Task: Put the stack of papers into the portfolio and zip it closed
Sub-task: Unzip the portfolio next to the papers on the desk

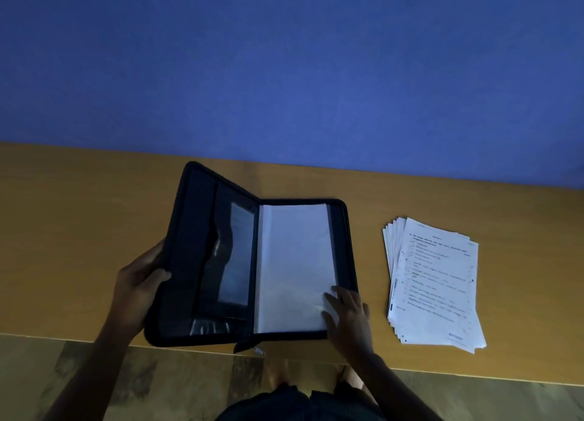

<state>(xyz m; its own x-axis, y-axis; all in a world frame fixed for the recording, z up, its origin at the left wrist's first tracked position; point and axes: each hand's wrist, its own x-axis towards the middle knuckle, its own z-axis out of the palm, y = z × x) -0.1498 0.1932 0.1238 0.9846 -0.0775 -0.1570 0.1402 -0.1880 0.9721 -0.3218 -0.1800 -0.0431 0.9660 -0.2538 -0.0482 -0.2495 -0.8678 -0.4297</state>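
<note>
A dark zip portfolio [189,262] lies open on the wooden table [79,231], unzipped. Its left cover is tilted up, and my left hand [139,281] grips that cover's outer edge. The right half lies flat and shows white clear-sleeve pages [294,262]. My right hand [347,316] rests on the lower right corner of those pages, fingers spread. The zipper pull [257,351] hangs at the portfolio's near edge by the spine. The stack of papers [436,288], printed and slightly fanned, lies on the table to the right, apart from both hands.
A blue wall [284,73] rises right behind the table's far edge. The table's near edge runs just under the portfolio, with patterned floor [94,382] and my legs below. Bare table surface [373,262] separates portfolio and papers.
</note>
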